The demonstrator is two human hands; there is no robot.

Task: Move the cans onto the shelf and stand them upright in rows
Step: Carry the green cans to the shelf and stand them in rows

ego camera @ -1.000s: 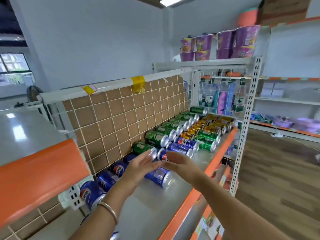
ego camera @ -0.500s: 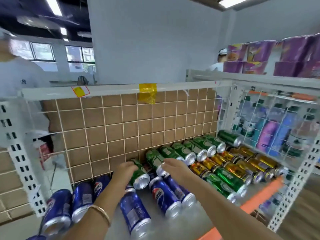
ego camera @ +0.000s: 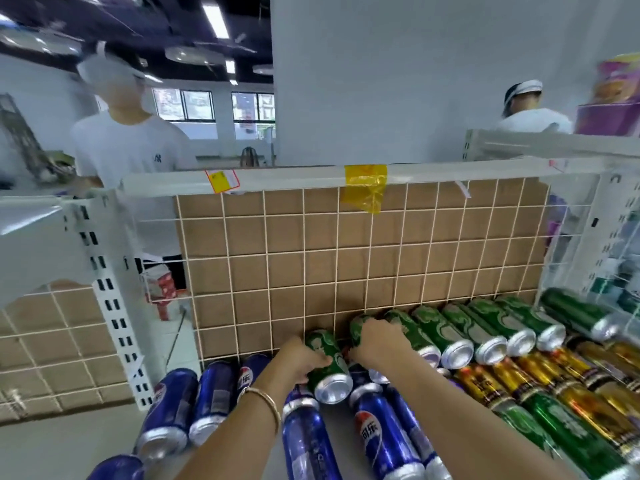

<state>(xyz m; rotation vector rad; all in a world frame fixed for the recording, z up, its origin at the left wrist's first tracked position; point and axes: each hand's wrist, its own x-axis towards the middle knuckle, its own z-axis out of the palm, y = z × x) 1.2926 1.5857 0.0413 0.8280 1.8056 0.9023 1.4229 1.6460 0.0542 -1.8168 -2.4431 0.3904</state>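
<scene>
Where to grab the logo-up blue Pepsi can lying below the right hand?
Wrap the blue Pepsi can around its mid-body from above, fingers across its axis. It lies on its side, silver end toward the camera, with a neighbouring blue can tight on its right, so side approach looks blocked.

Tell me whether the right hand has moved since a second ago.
Yes: the right hand went from the blue cans back toward the wire grid, onto a green can.

Green aluminium drink can (ego camera: 329, 367) on its side, silver end facing out, gripped by left hand (ego camera: 299, 358), second green can (ego camera: 358, 325) lying beside it under gripping right hand (ego camera: 379, 341), further green cans (ego camera: 485, 327) lying in a row, blue cola cans (ego camera: 377, 434) lying in front, gold cans (ego camera: 519, 375) lying at right, all on grey metal shelf (ego camera: 341, 420)
</scene>
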